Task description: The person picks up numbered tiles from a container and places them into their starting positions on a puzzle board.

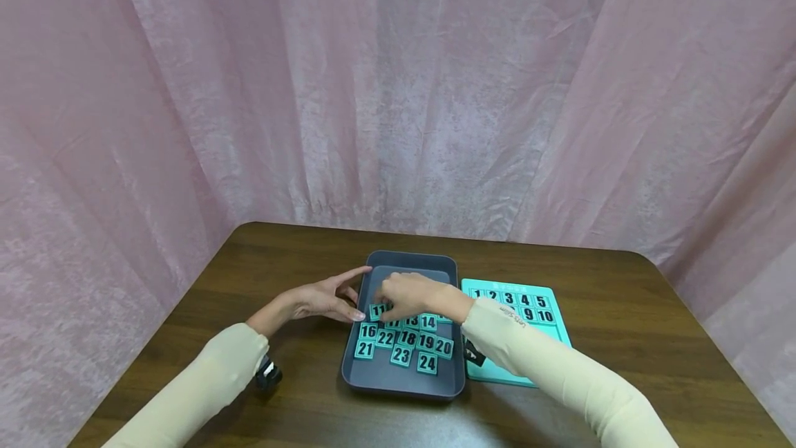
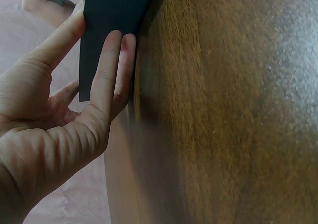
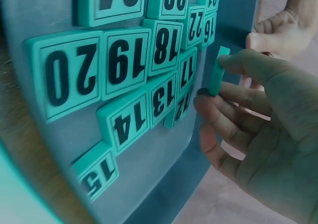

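My right hand (image 1: 407, 294) is over the left part of a dark grey tray (image 1: 407, 387). It pinches a teal number tile (image 3: 217, 71) between thumb and fingers, seen edge-on in the right wrist view; its face reads 11 in the head view. My left hand (image 1: 325, 298) is at the tray's left side. Its fairly straight fingers touch the outer wall, and the thumb touches the rim (image 2: 83, 60). Below the right hand lie several loose teal tiles, among them 18 (image 1: 407, 338), 20 (image 3: 69, 75) and 15 (image 3: 97, 173).
A teal number board (image 1: 562, 327) lies right of the tray, with tiles 1 to 5 and 9, 10 visible in its upper rows; my right forearm covers part of it. The brown wooden table (image 1: 298, 247) extends around both. Pink curtains (image 1: 398, 88) hang behind.
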`<state>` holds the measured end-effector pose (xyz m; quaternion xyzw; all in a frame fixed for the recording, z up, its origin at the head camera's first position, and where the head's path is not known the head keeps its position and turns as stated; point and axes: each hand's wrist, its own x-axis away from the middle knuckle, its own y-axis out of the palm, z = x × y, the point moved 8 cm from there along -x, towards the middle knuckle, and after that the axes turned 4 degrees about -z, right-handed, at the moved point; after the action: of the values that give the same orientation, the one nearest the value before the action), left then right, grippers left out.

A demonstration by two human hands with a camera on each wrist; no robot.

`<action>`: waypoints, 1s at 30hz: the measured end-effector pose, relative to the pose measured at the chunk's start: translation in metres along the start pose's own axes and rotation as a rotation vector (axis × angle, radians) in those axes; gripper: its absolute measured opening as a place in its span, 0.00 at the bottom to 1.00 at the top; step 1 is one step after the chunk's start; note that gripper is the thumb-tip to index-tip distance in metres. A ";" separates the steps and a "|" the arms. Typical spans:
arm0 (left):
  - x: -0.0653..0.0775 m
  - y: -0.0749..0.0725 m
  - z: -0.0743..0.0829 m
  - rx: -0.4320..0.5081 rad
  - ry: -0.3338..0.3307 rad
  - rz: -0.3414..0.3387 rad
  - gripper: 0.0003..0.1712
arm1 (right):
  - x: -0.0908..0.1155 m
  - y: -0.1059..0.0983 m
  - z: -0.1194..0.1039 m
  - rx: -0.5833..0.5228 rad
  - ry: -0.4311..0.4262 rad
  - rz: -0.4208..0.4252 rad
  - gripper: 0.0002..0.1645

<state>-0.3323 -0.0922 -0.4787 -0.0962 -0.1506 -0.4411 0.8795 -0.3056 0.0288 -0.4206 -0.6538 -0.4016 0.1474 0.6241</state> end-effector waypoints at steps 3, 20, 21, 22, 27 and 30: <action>0.000 0.000 0.000 0.002 -0.003 0.003 0.62 | 0.011 -0.005 0.002 -0.035 -0.051 0.026 0.20; -0.001 -0.005 0.000 -0.023 -0.017 0.037 0.64 | 0.090 -0.025 0.047 -0.334 -0.141 0.221 0.21; -0.001 -0.006 0.000 -0.027 -0.017 0.037 0.64 | 0.095 -0.025 0.052 -0.349 -0.129 0.234 0.21; -0.002 -0.006 0.000 -0.031 -0.016 0.035 0.64 | 0.099 -0.026 0.056 -0.356 -0.118 0.248 0.21; -0.004 -0.011 0.001 -0.058 -0.016 0.029 0.64 | 0.118 -0.026 0.071 -0.380 -0.057 0.294 0.21; -0.005 -0.014 0.001 -0.071 -0.020 0.033 0.65 | 0.128 -0.026 0.077 -0.373 -0.034 0.316 0.21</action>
<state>-0.3461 -0.0963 -0.4786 -0.1343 -0.1418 -0.4305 0.8812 -0.2865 0.1702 -0.3709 -0.8099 -0.3250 0.1774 0.4550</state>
